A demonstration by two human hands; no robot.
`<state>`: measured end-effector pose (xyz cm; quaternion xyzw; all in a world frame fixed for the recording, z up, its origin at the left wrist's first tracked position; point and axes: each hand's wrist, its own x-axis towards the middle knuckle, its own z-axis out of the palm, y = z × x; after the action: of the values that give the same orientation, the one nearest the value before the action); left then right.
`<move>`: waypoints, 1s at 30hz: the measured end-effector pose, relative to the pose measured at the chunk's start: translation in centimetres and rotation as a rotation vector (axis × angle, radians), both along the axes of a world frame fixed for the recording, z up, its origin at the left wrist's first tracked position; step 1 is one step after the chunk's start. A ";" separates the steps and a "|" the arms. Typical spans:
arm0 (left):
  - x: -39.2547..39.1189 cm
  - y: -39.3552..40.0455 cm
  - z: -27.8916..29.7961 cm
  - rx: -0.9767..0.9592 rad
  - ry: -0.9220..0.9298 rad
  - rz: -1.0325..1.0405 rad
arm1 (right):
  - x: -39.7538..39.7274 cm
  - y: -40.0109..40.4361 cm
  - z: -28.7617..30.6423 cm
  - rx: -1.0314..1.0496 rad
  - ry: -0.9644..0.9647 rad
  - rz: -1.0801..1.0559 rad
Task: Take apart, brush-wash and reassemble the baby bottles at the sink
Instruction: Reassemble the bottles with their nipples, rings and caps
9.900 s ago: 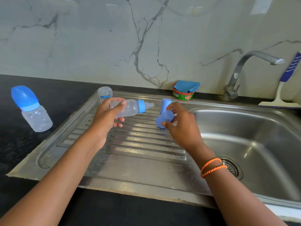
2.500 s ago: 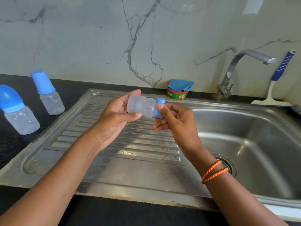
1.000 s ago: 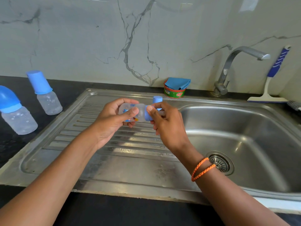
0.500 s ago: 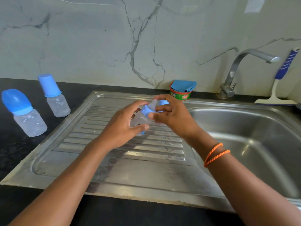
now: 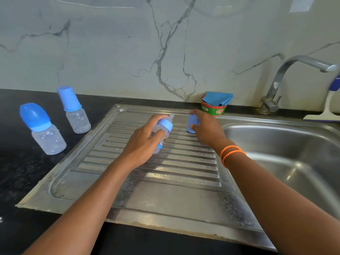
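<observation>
Your right hand [image 5: 206,128] left the bottle [image 5: 162,134], now grasping the blue cap [image 5: 192,124] on the steel drainboard [image 5: 165,196]; left hand [image 5: 142,144] grips the bottle.

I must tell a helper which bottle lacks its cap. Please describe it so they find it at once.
Look at the ribbed drainboard left of the sink basin. Above it the left hand holds a small clear bottle. Unlike the two capped bottles on the black counter, its teat is bare.
</observation>
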<state>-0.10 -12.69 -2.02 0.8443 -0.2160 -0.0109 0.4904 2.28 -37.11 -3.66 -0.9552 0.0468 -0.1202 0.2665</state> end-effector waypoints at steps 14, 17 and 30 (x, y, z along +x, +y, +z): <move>0.0 0.6 1.3 -0.272 0.166 -0.123 | -4.4 1.2 3.5 1.120 -0.123 0.309; -0.3 0.4 1.3 -0.304 0.193 -0.151 | -4.9 1.7 3.3 1.035 -0.105 0.360; -0.8 0.2 1.4 -0.303 0.247 -0.200 | -7.0 0.7 3.8 0.746 -0.077 0.545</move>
<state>-0.92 -12.52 -0.61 0.7274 -0.2364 -0.1301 0.6310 -4.73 -36.37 0.10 -0.7664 -0.1758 -0.0559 0.6153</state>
